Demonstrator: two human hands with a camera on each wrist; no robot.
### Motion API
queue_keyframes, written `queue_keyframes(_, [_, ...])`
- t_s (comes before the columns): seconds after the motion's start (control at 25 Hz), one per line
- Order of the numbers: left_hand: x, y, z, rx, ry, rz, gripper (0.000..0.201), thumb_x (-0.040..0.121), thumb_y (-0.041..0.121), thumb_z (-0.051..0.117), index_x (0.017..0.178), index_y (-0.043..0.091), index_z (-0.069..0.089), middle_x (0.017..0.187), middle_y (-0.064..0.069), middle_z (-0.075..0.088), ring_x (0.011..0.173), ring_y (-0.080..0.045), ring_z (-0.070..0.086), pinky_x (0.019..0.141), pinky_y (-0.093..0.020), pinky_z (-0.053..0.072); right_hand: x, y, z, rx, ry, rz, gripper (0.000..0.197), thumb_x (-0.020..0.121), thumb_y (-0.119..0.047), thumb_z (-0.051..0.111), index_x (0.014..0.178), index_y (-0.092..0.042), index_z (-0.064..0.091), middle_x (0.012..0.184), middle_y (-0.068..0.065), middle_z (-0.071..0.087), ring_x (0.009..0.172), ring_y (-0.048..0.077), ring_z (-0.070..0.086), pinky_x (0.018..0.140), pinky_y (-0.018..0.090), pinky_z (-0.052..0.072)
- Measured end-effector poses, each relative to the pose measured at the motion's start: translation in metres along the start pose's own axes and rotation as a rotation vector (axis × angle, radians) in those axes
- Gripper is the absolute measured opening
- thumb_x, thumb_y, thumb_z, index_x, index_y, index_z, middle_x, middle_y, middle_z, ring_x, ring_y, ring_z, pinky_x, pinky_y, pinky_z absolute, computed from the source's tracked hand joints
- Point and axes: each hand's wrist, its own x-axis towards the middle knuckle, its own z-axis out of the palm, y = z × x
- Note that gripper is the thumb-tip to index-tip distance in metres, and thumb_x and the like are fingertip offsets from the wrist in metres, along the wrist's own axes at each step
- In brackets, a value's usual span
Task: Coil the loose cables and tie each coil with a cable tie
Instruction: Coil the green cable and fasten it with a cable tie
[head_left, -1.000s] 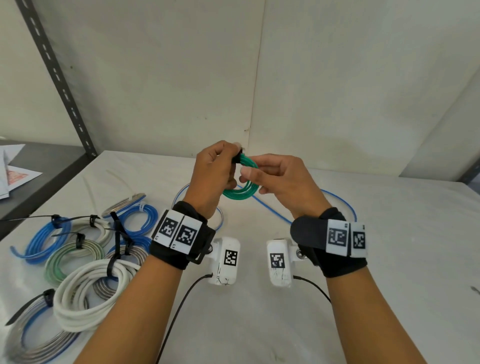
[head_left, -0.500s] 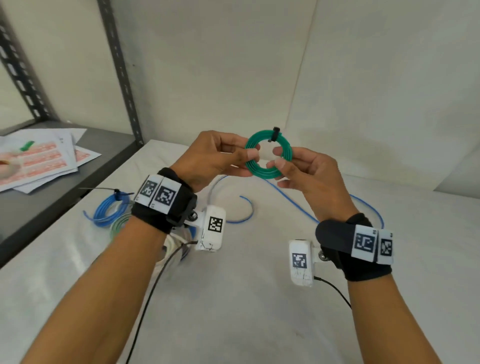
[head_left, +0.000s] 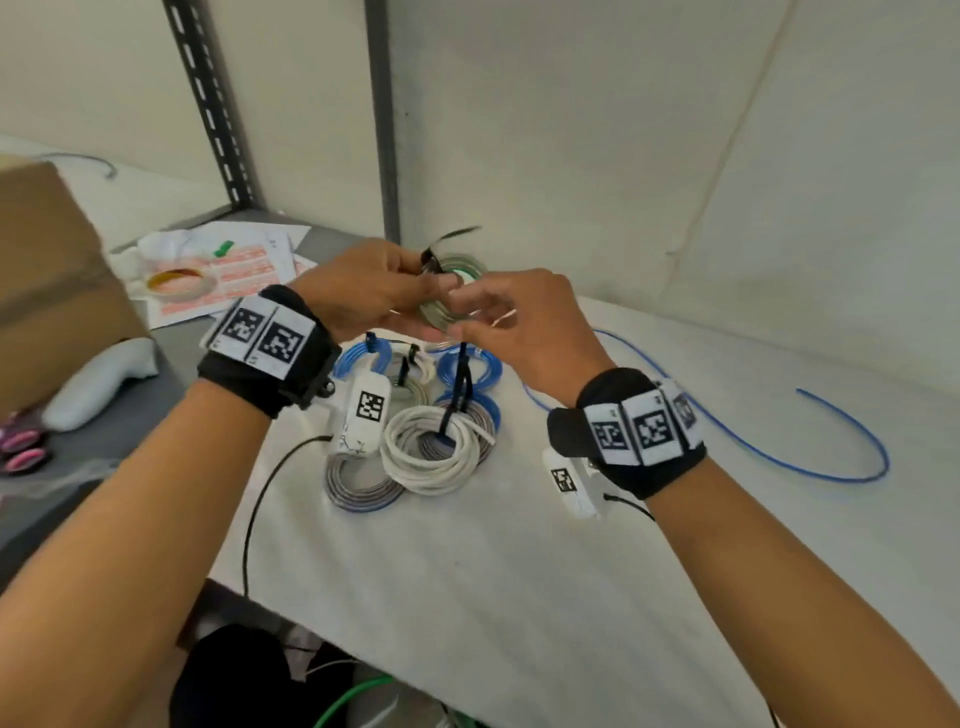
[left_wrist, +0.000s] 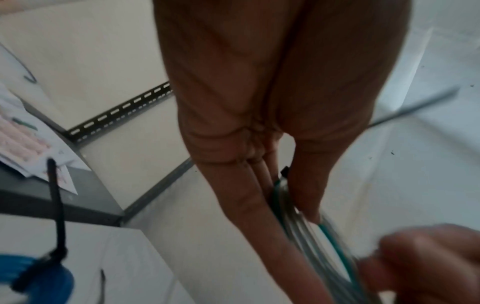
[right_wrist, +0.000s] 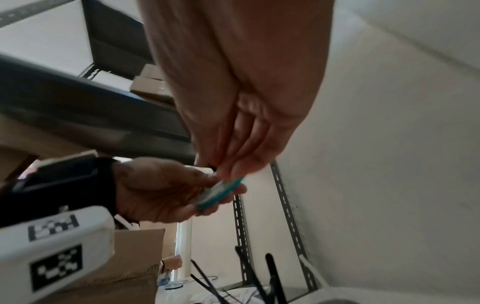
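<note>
1. Since half a second earlier, the green cable coil (head_left: 451, 291) had moved left, over the tied coils (head_left: 431, 447) on the table (head_left: 519, 571).
2. Left hand (head_left: 363, 291) pinched it; right hand (head_left: 524, 332) pinched its edge.
3. Its cable tie (head_left: 441, 247) looked cinched, so set-down seemed next.

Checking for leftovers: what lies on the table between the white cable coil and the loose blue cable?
In the head view, only bare tabletop separates the white cable coil from the loose blue cable.
</note>
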Motion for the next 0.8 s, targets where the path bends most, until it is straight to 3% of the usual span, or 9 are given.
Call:
queue_keyframes(0.12, [-0.003,-0.001,-0.029,0.154,-0.078,-0.115,0.050,0.080,0.029,0.069,0.120,-0.001,0.063,0.102,-0.015,0.076,0.098,-0.031,0.072,0.075,-0.032,0.063,0.011,0.012,-0.002,0.109,0.205,0.077,0.012,0.089,-0.027,0.075,0.094,-0.017,0.076,0.082,-0.008,0.073,0.071,0.005,0.067,0.067,0.025,0.057])
queue_keyframes(0.2, [0.001,0.000,-0.037,0.244,-0.161,-0.183,0.048,0.080,0.029,0.070,0.118,0.000,0.061,0.103,-0.016,0.076,0.095,-0.030,0.073,0.074,-0.032,0.063,0.027,0.023,0.002,0.107,0.030,0.194,0.018,0.091,-0.027,0.073,0.104,-0.014,0.075,0.086,-0.002,0.074,0.071,0.008,0.068,0.066,0.025,0.057])
queue_keyframes(0.28, [0.012,0.001,-0.039,0.248,-0.109,-0.192,0.036,0.084,0.024,0.071,0.111,0.001,0.062,0.102,-0.017,0.076,0.088,-0.026,0.074,0.068,-0.030,0.063,0.044,0.030,0.014,0.143,-0.114,0.287,0.016,0.091,-0.016,0.073,0.104,-0.007,0.074,0.080,0.007,0.073,0.063,0.012,0.069,0.062,0.022,0.057])
queue_keyframes(0.4, [0.037,-0.008,-0.045,0.266,0.151,-0.111,0.018,0.087,0.015,0.074,0.098,0.004,0.067,0.098,-0.016,0.075,0.080,-0.022,0.073,0.060,-0.023,0.060,0.070,0.043,0.025,0.194,-0.032,0.388,0.013,0.088,-0.009,0.076,0.098,-0.002,0.071,0.074,0.014,0.072,0.058,0.017,0.069,0.060,0.025,0.058])
queue_keyframes(0.48, [0.051,-0.020,-0.051,0.323,0.230,-0.095,0.016,0.084,0.015,0.078,0.095,0.005,0.070,0.096,-0.015,0.075,0.077,-0.020,0.074,0.062,-0.023,0.060,0.078,0.052,0.033,0.228,-0.021,0.478,0.011,0.086,-0.007,0.077,0.093,-0.004,0.069,0.080,0.020,0.073,0.062,0.023,0.072,0.064,0.031,0.062])
queue_keyframes(0.56, [0.062,-0.035,-0.052,0.464,0.217,-0.154,0.016,0.082,0.018,0.081,0.091,0.007,0.074,0.093,-0.013,0.076,0.076,-0.020,0.075,0.070,-0.029,0.062,0.078,0.065,0.043,0.071,-0.113,0.525,0.008,0.084,-0.008,0.080,0.086,-0.007,0.072,0.083,0.017,0.076,0.070,0.026,0.075,0.072,0.037,0.064])
queue_keyframes(0.68, [0.067,-0.057,-0.048,0.702,0.087,-0.288,0.017,0.078,0.026,0.086,0.083,0.011,0.080,0.082,-0.009,0.078,0.078,-0.022,0.074,0.082,-0.034,0.061,0.067,0.076,0.055,-0.145,-0.390,0.536,0.007,0.082,-0.002,0.077,0.086,-0.007,0.078,0.084,0.010,0.077,0.079,0.021,0.075,0.081,0.037,0.063])
queue_keyframes(0.8, [0.067,-0.056,-0.043,0.848,0.031,-0.273,0.016,0.077,0.030,0.086,0.085,0.017,0.082,0.082,-0.004,0.076,0.075,-0.015,0.064,0.073,-0.029,0.056,0.061,0.084,0.056,-0.173,-0.450,0.532,0.006,0.086,-0.006,0.075,0.091,-0.007,0.079,0.088,0.008,0.078,0.083,0.021,0.075,0.081,0.036,0.063])
